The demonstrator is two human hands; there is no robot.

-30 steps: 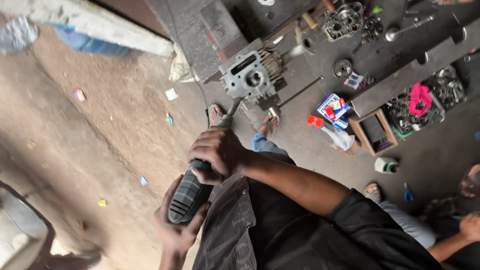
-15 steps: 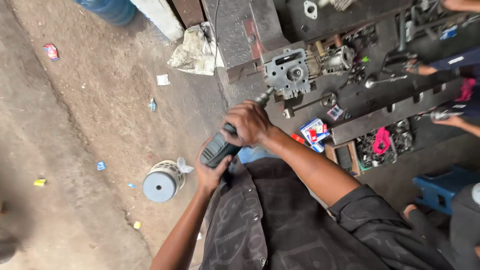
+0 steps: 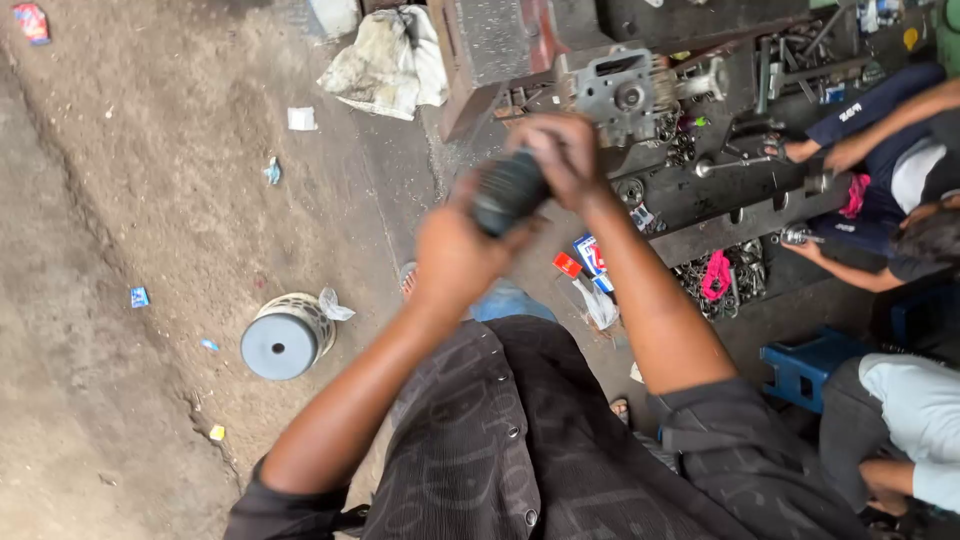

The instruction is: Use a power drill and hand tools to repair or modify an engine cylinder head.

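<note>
Over on the left, at about nine o'clock from the worker, a round grey drum-shaped part (image 3: 286,338) lies on the dirt floor (image 3: 150,230), with scraps of paper and wrappers scattered around it. Up at eleven o'clock a crumpled dirty white rag (image 3: 388,62) sits on the ground beside a dark metal block.

Moving in, the person's left hand (image 3: 456,256) is wrapped around the rear end of a dark ribbed power tool (image 3: 508,190), fingers closed on it. The right hand (image 3: 562,152) grips the front of the same tool from above, also closed tight. Both hands are blurred, so finer finger detail is hard to make out. The tool is held in the air in front of the chest, pointing toward twelve o'clock, just short of a grey metal engine head (image 3: 618,94) that rests on the dark surface (image 3: 720,195).

Below the arms, a small red and blue box (image 3: 590,254) lies on the floor. Farther right, at about two o'clock, loose metal parts and a pink piece (image 3: 716,276) sit in a tray, and another person in a dark shirt (image 3: 880,112) reaches in over the surface. At four o'clock stands a blue stool (image 3: 808,366).
</note>
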